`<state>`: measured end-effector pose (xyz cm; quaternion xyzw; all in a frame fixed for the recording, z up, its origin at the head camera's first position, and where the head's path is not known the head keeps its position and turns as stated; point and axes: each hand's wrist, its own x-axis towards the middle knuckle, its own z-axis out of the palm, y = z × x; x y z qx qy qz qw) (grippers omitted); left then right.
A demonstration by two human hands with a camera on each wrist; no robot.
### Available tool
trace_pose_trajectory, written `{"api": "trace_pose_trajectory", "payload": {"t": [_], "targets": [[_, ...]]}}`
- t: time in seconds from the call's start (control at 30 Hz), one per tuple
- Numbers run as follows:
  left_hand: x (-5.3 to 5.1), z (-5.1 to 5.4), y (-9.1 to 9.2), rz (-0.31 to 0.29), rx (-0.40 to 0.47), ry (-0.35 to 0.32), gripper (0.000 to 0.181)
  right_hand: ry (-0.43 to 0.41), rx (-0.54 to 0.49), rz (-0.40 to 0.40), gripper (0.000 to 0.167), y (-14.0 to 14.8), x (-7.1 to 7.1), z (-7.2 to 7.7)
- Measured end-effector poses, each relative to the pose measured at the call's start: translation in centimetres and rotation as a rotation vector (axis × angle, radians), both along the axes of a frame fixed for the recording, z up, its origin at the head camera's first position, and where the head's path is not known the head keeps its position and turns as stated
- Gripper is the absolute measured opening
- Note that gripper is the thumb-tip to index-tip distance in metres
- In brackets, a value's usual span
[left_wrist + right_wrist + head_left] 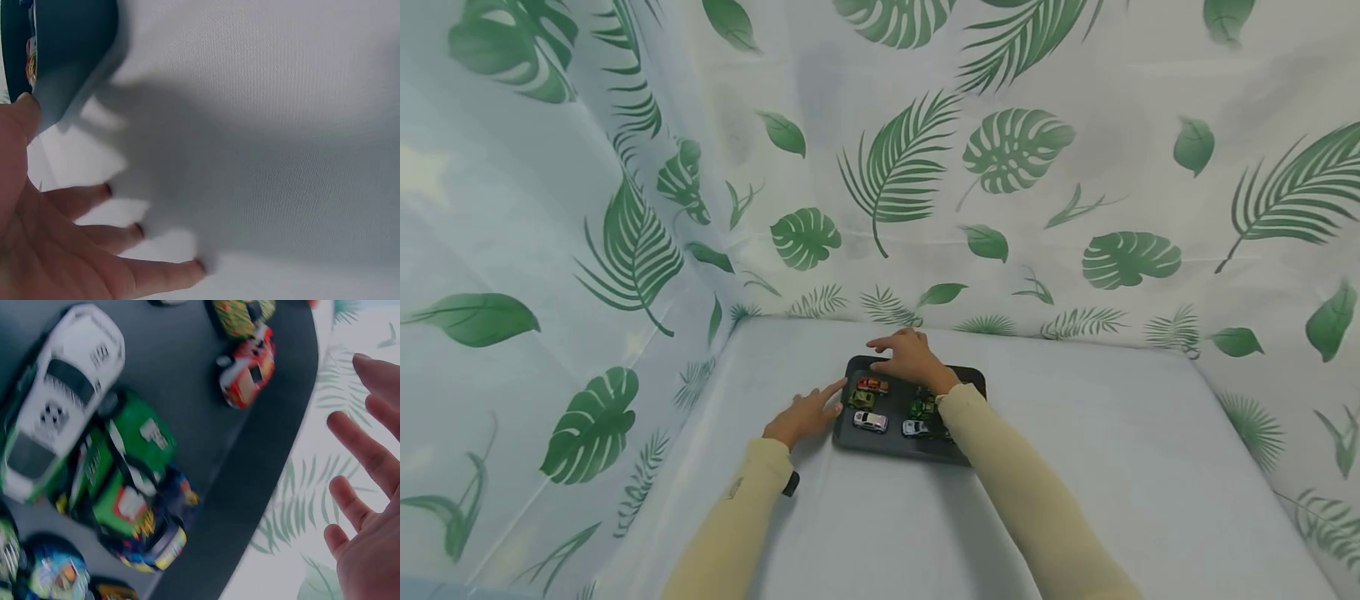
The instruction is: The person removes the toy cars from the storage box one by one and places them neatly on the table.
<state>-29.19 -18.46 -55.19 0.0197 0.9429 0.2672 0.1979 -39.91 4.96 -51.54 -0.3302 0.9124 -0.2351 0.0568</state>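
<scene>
A dark tray (891, 446) holds several toy cars. My left hand (805, 418) touches the tray's left edge with its fingertips; in the left wrist view the thumb of that hand (75, 244) rests against the tray wall (75, 56) while the other fingers are spread over the white surface. Above the tray's far edge, my right hand (913, 360) hovers with fingers apart, holding nothing. The right wrist view shows this hand (369, 481) beside the tray rim (262, 456), near a red car (250, 372), a white car (65, 394) and a green car (147, 434).
The tray stands on a white-covered table (1112, 450). Leaf-patterned sheets (925, 208) hang behind and at both sides. Inside the tray, a white car (870, 422) lies near the front left and a silver one (916, 428) near the front middle.
</scene>
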Motion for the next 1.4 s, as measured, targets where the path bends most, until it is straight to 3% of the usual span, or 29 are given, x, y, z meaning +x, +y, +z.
{"api": "trace_pose_trajectory", "payload": {"t": [0.2,0.6,0.93,1.17,1.4], "targets": [[0.6,-0.7,0.1,0.020,-0.008,-0.025,0.057,-0.052,0.091,-0.011,0.046,-1.1,0.6,-2.2],[0.9,-0.4,0.8,0.026,-0.026,-0.028,0.056,0.027,0.258,0.002,0.036,-1.0,1.4,-4.2],[0.9,0.4,1.0,-0.007,-0.025,0.001,0.056,0.072,0.256,0.011,0.022,-1.4,1.0,-4.1],[0.5,0.2,0.9,-0.023,-0.002,0.014,0.056,0.065,0.228,0.024,0.023,-1.1,0.6,-4.0],[0.3,0.7,0.0,0.005,0.005,0.013,0.056,0.089,0.192,0.018,0.023,-0.9,0.1,-2.3]]}}
